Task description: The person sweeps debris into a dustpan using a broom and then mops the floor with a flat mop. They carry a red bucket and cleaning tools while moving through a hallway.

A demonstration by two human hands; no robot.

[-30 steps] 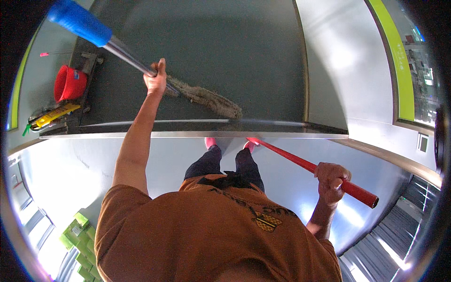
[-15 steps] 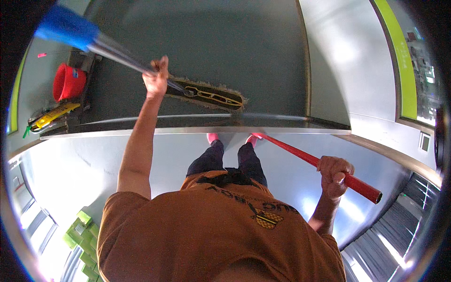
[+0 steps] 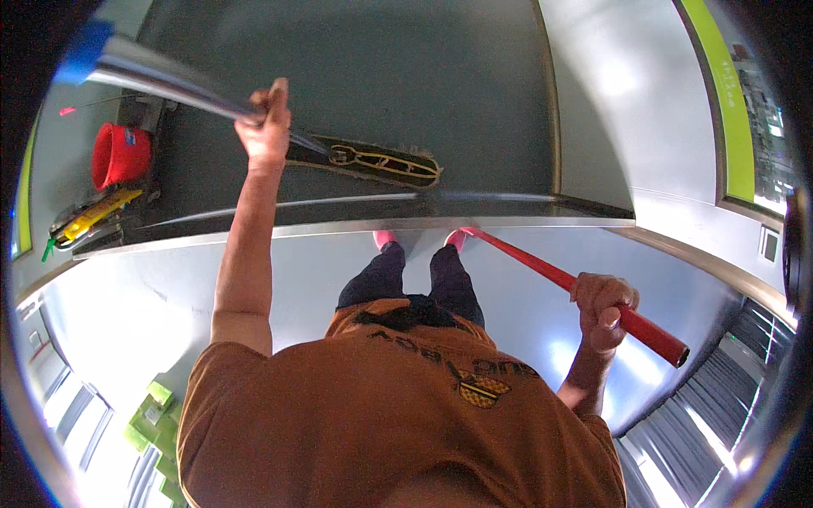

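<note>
Red bucket (image 3: 121, 157) left of mophead (image 3: 385, 166)

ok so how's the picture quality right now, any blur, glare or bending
Head view: blue handle and upper mop pole smeared, probably by motion; head view: white glare on the pale floor, left, and near the red pole; head view: lime-green strip curved, corners black.
</note>
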